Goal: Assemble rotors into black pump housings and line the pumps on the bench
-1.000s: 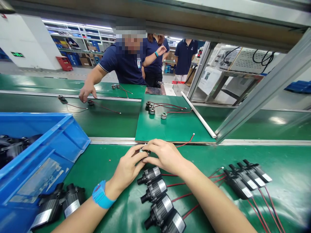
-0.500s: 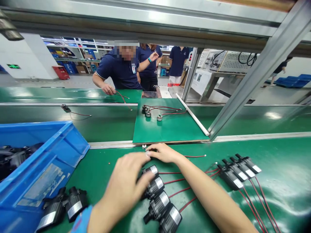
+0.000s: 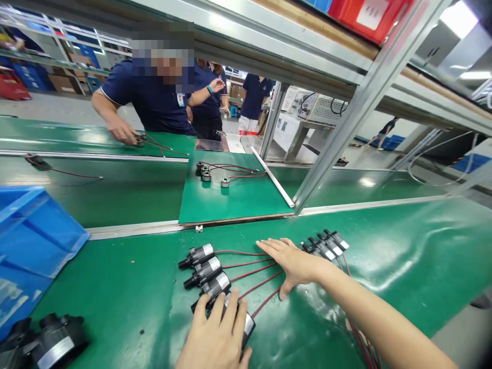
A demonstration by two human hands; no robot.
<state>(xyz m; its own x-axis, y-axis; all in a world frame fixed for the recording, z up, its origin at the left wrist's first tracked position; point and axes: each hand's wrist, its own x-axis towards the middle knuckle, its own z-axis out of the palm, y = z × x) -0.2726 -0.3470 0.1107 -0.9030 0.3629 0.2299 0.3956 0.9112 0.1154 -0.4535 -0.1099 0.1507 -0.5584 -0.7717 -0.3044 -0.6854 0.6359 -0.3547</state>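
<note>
A row of several small black pumps with white labels lies on the green work surface. Red wires run from them to the right. My left hand rests over the nearest pumps, fingers spread, partly covering them. Above the wires' far ends is my right hand, its fingers stretched out and thumb apart; it hides the wire ends. Just beyond it, a second group of black pumps sits side by side, wires trailing toward me behind my right forearm.
A blue bin stands at left, with larger black pump bodies in front. Ahead, a green board bears several small round motor parts with wires. A metal post slants at right. Across the line, a co-worker's hand holds a wired part.
My left hand has come down onto the nearest pumps. My right hand has moved right, from beyond the row to over the wires. The view has turned right; another pump now tops the row.
</note>
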